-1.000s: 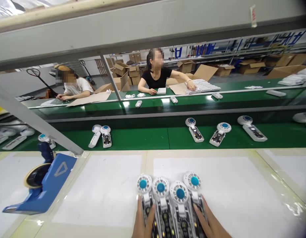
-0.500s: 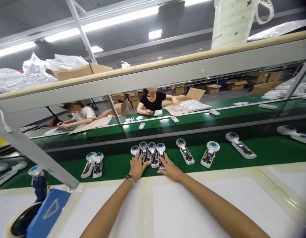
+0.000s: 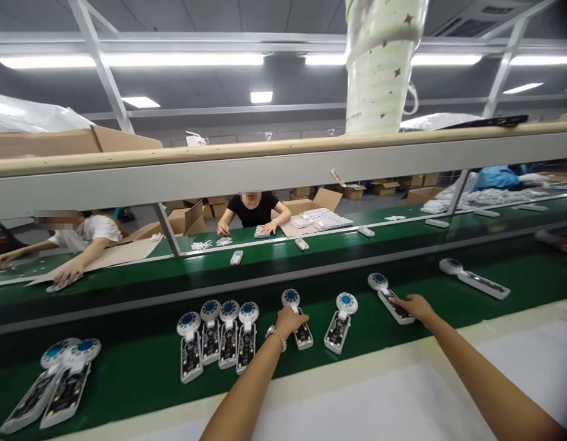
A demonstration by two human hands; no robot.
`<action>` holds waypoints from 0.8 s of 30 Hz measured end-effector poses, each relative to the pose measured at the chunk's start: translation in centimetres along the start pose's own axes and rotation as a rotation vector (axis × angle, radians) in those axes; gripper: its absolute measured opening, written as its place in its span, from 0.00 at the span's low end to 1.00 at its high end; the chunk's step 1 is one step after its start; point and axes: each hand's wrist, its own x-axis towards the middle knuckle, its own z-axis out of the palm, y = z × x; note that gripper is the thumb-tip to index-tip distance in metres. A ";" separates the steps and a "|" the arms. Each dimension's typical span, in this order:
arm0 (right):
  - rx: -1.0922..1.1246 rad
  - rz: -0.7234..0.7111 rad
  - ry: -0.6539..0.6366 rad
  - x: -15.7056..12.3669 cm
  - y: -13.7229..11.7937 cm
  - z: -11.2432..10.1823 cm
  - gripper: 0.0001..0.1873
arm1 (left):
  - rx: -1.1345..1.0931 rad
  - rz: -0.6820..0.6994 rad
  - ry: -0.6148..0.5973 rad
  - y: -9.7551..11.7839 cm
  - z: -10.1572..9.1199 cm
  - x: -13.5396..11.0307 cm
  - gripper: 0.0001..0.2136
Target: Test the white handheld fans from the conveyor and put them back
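Along the lower part of the frame, white paddle-shaped devices [image 3: 191, 349] with round blue-centred dials show black circuit boards speckled with gold, and they lie on a glossy dark-green conveyor belt [image 3: 140, 392]. At upper centre, a pale-green bag [image 3: 379, 67] printed with scattered dark-brown stars rises above a beige-topped grey rail [image 3: 283, 177], and a co-worker's black shirt [image 3: 251, 211] shows beyond that rail.

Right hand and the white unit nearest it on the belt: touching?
Touching. The head view shows the right hand lying on the handle of the white unit, with no gap between them.
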 end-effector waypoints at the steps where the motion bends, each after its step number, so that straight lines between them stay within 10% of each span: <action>1: 0.034 0.008 -0.069 -0.3 0.0 0.6 0.21 | -0.015 -0.024 -0.028 0.4 0.8 0.4 0.14; 6: 0.222 -0.007 -0.393 -3.3 -2.5 3.1 0.11 | -0.217 -0.087 -0.163 1.3 1.4 -1.0 0.17; 16: 0.857 0.004 -1.043 -19.2 -6.5 6.0 0.18 | -0.883 -0.293 -0.252 -6.7 -9.1 -12.9 0.15; 24: 0.900 -0.085 -1.100 -27.6 -9.2 13.5 0.31 | -1.089 -0.170 -0.165 -12.3 -8.6 -15.5 0.17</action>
